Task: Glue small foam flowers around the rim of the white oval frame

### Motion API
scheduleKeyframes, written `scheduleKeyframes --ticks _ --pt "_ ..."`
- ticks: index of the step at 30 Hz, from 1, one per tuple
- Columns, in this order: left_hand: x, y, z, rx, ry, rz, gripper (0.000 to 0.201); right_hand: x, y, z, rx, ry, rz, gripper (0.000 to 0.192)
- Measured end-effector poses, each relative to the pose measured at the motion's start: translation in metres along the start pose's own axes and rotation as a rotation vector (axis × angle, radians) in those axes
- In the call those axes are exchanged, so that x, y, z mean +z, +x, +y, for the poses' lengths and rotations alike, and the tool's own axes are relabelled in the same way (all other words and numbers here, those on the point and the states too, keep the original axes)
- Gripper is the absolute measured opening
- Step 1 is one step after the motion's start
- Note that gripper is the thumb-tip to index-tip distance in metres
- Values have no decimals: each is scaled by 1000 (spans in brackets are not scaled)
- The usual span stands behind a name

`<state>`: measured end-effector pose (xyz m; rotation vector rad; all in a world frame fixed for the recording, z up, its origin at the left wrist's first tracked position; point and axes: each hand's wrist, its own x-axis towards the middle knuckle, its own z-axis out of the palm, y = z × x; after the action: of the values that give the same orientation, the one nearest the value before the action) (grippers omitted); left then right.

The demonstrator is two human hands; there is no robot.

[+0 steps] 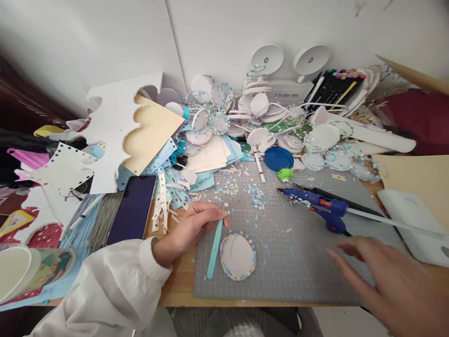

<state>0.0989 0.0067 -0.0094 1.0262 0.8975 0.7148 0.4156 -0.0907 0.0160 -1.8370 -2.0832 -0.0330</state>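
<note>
My left hand (196, 224) is closed in a pinch at the upper, narrow end of slim teal tweezers (214, 252), whose rounded end points toward me. Just right of the tweezers lies a white round disc (239, 257), its rim edged with small blue and cream star-like confetti; a thin wire or thread curves beside it. My right hand (389, 276), slightly blurred, is at the mat's right side with fingers apart and nothing in them. Beyond it a blue hot glue gun (324, 206) lies on its side, a clear glue stick out of its back.
Loose confetti (254, 194) is scattered over the grey cutting mat (280, 276). Behind are heaped decorated discs (259, 105), a blue lid (278, 159) and a marker (259, 166). A phone (132, 208), wire stems (105, 220) and a paper cup (21, 271) stand left; a white box (414, 224) lies right.
</note>
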Motion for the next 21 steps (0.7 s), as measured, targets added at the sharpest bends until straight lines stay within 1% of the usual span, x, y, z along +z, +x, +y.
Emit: scheduleKeyframes --ticks 1,2,5,7,9,11,13,16,18,21 --pt "1 0 0 8 -11 5 28 -4 4 -13 -153 34 -50 22" --pt "1 0 1 18 -23 12 28 -6 11 -27 -281 64 -66 22" --pt "2 1 1 50 -55 40 27 -4 42 -73 -580 133 32 24" --pt "2 2 0 66 -81 51 26 5 62 -98 -683 118 121 27" --pt "2 3 0 80 -124 70 29 18 78 -114 -794 91 188 29" --pt "2 3 0 89 -163 86 38 30 88 -123 -869 76 250 25" --pt "3 3 0 82 -172 80 47 40 94 -124 -960 85 285 17" --pt "4 2 2 73 -147 36 49 48 97 -118 -1070 109 316 16" --pt "4 1 2 76 -135 8 49 50 97 -115 -1093 110 341 17" --pt "4 1 1 76 -123 -18 50 51 95 -113 -1081 79 363 18"
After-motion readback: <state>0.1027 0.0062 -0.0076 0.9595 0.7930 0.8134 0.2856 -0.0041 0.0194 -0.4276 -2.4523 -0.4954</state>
